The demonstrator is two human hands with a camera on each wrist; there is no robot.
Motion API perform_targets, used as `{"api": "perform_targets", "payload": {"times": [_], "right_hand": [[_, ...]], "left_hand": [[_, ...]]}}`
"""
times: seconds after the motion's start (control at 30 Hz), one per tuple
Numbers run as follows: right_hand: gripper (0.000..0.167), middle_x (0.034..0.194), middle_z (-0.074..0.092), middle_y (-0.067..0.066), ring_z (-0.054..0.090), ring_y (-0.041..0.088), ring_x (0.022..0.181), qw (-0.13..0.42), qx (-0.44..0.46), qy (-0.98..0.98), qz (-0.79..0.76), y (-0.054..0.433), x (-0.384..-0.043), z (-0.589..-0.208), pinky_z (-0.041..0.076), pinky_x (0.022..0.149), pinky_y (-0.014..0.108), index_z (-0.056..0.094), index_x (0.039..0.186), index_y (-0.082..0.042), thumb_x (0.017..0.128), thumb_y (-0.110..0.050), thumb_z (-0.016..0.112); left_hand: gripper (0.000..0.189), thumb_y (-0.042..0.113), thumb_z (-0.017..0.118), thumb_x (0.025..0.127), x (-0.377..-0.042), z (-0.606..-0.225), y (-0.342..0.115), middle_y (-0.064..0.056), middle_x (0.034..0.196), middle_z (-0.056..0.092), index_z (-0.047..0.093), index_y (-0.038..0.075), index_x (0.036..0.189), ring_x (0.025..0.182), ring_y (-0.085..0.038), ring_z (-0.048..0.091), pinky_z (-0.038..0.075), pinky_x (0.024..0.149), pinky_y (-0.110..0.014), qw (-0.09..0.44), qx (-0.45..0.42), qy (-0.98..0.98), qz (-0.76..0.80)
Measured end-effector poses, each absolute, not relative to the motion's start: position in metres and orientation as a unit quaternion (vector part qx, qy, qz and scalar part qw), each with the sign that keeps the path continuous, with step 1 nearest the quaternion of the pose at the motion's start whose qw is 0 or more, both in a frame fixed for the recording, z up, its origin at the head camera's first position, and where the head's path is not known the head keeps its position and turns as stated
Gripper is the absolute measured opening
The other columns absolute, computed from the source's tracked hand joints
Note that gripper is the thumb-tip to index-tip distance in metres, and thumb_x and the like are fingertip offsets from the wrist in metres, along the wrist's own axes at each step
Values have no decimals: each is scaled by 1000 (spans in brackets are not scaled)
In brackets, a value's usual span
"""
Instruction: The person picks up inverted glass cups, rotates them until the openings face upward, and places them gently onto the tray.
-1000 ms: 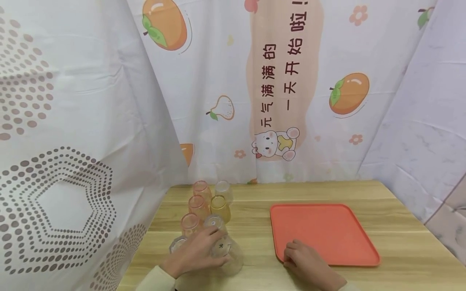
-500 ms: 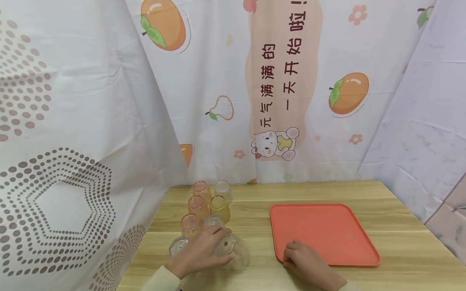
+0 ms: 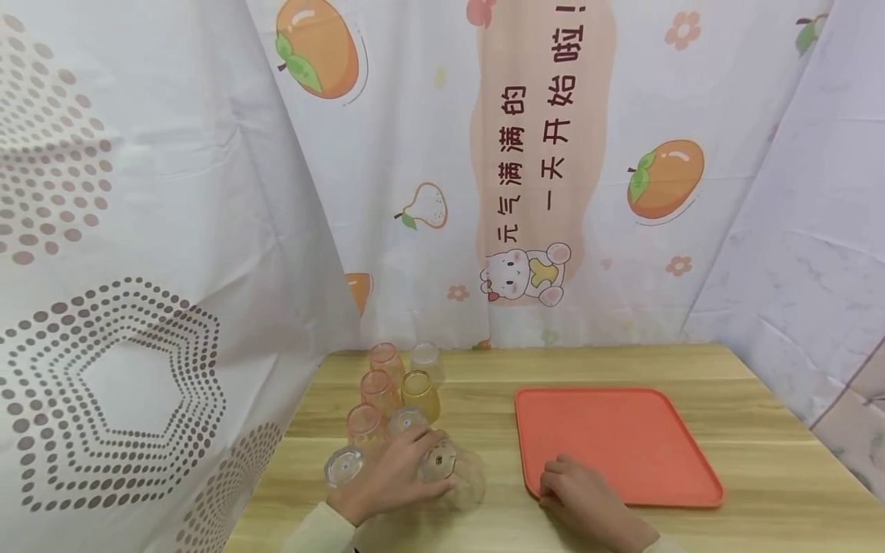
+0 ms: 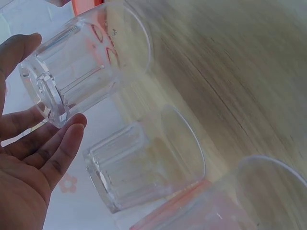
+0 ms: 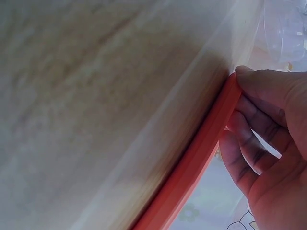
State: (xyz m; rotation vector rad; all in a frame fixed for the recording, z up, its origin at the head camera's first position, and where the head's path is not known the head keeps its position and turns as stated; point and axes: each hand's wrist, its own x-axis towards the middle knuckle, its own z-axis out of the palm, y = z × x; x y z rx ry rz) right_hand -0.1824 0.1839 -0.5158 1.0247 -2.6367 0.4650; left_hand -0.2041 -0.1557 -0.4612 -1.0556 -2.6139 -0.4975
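Glass (image 4: 79,67) is clamped base-up in the left hand's (image 3: 396,478) fingers; the right hand (image 3: 584,499) pinches the tray (image 3: 622,445). Likely a shifting step; next calls for clearing other glasses (image 3: 420,401).

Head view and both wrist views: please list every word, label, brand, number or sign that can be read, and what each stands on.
"元气满满的" – printed curtain at the back, left column, reading upward.
"一天开始啦!" – same curtain, right column, reading upward.
Small dark mark on the base of the held clear tumbler: too small to read.
Red tray: no readable text.
Wrist views: no readable text.
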Motion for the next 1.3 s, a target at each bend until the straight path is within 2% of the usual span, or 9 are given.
{"api": "perform_targets", "payload": {"times": [0.2,0.43,0.57,0.67,0.77,0.93,1.13,1.3], "right_hand": [[26,78,51,-20,38,-1,72,134,348,-913,164,184,-183,-516,40,58,19,63,76,-23,80,-14,87],[22,79,54,-21,40,-2,73,132,360,-909,162,186,-184,-516,42,59,19,66,78,-24,81,-17,87],[19,80,56,-20,43,-2,75,135,368,-902,179,188,-185,-516,44,61,21,68,80,-23,82,-18,86],[13,82,56,-21,45,-2,76,128,358,-901,209,187,-185,-514,45,62,22,70,83,-22,86,-21,83],[6,84,57,-22,48,-3,76,81,318,-904,274,184,-185,-511,46,63,23,74,90,-22,93,-27,77],[19,90,65,-16,56,0,78,-13,235,-883,407,177,-185,-505,49,67,24,76,101,-18,100,-35,67],[26,97,72,-3,62,6,84,-64,176,-850,493,173,-183,-501,51,72,25,75,108,-11,102,-34,65],[29,92,70,8,63,16,79,-104,146,-815,551,170,-181,-501,53,66,30,74,109,-5,102,-32,66]], "left_hand": [[61,58,75,86,-205,-464,-148,3,117,66,66,17,131,103,-12,63,56,82,-33,166,-345,-907,-176],[61,62,71,89,-205,-466,-141,3,123,67,66,19,131,111,-16,64,56,88,-39,150,-320,-915,-197],[60,59,74,88,-206,-469,-138,1,122,68,66,16,130,108,-17,65,57,85,-37,152,-316,-910,-223],[60,55,76,88,-208,-471,-136,1,118,68,66,14,130,99,-13,64,56,79,-30,150,-319,-901,-253],[61,54,76,89,-210,-474,-134,2,115,67,66,12,131,92,-8,61,54,72,-23,137,-320,-894,-281],[62,52,77,89,-212,-479,-132,3,114,67,65,9,132,88,-4,61,54,71,-22,118,-316,-887,-316],[60,48,79,89,-212,-482,-128,3,114,66,64,8,130,88,-5,61,54,74,-22,109,-319,-877,-342],[58,45,80,88,-212,-484,-125,2,114,66,64,9,130,88,-8,62,54,75,-23,120,-326,-873,-342]]}}
